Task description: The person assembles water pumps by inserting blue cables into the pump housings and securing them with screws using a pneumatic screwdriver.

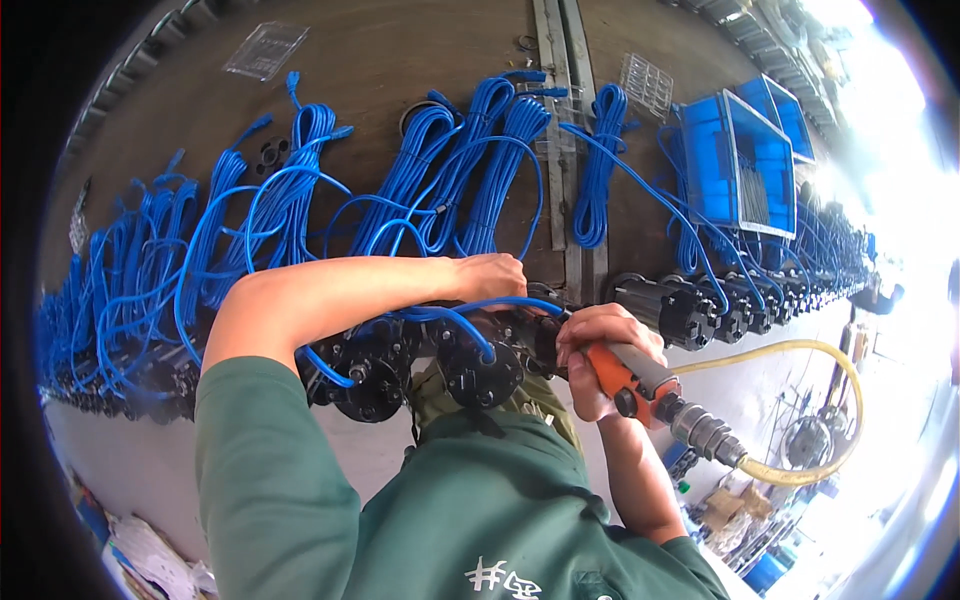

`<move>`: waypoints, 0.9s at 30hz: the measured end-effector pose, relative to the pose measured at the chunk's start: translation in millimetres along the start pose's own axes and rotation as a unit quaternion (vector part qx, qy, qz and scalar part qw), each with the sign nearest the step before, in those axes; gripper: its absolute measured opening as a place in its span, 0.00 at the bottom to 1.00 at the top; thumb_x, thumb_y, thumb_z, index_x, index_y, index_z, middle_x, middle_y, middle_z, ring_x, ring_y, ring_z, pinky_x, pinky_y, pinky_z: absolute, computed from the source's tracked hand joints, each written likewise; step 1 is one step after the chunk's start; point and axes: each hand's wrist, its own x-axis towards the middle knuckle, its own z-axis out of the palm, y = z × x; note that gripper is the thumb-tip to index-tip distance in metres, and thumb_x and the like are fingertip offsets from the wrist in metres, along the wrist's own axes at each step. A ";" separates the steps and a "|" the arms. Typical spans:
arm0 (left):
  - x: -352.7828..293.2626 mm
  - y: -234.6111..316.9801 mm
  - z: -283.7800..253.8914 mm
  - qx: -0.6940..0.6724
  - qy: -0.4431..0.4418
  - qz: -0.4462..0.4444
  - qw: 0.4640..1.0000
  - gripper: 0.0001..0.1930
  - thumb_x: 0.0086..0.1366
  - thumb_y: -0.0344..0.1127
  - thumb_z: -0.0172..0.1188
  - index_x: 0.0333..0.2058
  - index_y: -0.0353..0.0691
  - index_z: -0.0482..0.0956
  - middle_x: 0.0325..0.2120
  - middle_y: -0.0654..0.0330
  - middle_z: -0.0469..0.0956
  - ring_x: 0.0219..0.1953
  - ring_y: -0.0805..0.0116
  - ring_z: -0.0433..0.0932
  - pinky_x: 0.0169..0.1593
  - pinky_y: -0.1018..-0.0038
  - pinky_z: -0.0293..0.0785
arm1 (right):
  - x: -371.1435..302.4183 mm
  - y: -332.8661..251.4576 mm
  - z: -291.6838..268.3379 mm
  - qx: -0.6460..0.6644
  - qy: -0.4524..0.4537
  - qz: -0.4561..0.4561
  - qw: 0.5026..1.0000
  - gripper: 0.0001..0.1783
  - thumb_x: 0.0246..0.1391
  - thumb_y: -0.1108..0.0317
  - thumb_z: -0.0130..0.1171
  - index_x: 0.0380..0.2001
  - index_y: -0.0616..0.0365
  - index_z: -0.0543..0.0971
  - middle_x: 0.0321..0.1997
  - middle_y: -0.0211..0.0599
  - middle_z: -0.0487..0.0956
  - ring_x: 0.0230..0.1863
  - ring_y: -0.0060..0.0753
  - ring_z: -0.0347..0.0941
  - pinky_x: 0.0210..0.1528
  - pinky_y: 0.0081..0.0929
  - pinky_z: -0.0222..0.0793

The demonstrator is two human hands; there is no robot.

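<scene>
My right hand [605, 335] is wrapped round an orange and grey air tool [622, 380], which a metal coupling joins to a yellow hose [800, 470]. The tool's front end points toward the black round-ended units before me and is hidden by the hand. My left hand [495, 278] is closed, its fingers curled down at the far side of a black unit [480, 372]; what they grip is hidden. A blue cable [470, 308] runs from these units just below the left hand. Another black unit [368, 375] stands to the left, close to my body.
Bundled blue cables [500, 170] lie across the brown bench [390, 50]. More black units [685, 315] line its near edge on both sides. A blue crate [740, 165] stands at the right. Clear plastic trays [265, 50] lie at the back, beside metal rails [570, 60].
</scene>
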 end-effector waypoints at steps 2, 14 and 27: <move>-0.8 1.4 0.5 0.018 0.018 -0.005 1.000 0.06 0.49 0.32 0.64 0.22 0.34 0.81 0.22 0.45 0.80 0.29 0.45 0.82 0.33 0.57 0.78 | 1.3 3.5 0.6 0.012 -0.018 -0.005 1.000 0.11 0.44 0.77 0.60 0.34 0.67 0.78 0.32 0.49 0.81 0.24 0.26 0.78 0.29 0.22 0.78; 2.6 129.4 -190.3 0.216 0.318 -0.292 0.876 0.13 0.60 0.42 0.68 0.36 0.38 0.86 0.30 0.53 0.86 0.32 0.59 0.86 0.38 0.67 0.81 | 5.1 -2.5 -19.2 0.131 -0.069 0.084 0.985 0.14 0.42 0.78 0.61 0.36 0.58 0.82 0.31 0.36 0.84 0.30 0.25 0.81 0.37 0.23 0.76; 136.4 222.0 212.3 -0.243 0.865 -0.346 0.269 0.12 0.71 0.41 0.61 0.39 0.38 0.74 0.26 0.65 0.71 0.25 0.75 0.68 0.31 0.75 0.67 | -55.3 -84.3 -141.8 0.350 -0.174 -0.109 0.914 0.14 0.57 0.72 0.59 0.44 0.58 0.69 0.36 0.44 0.73 0.19 0.27 0.69 0.30 0.33 0.74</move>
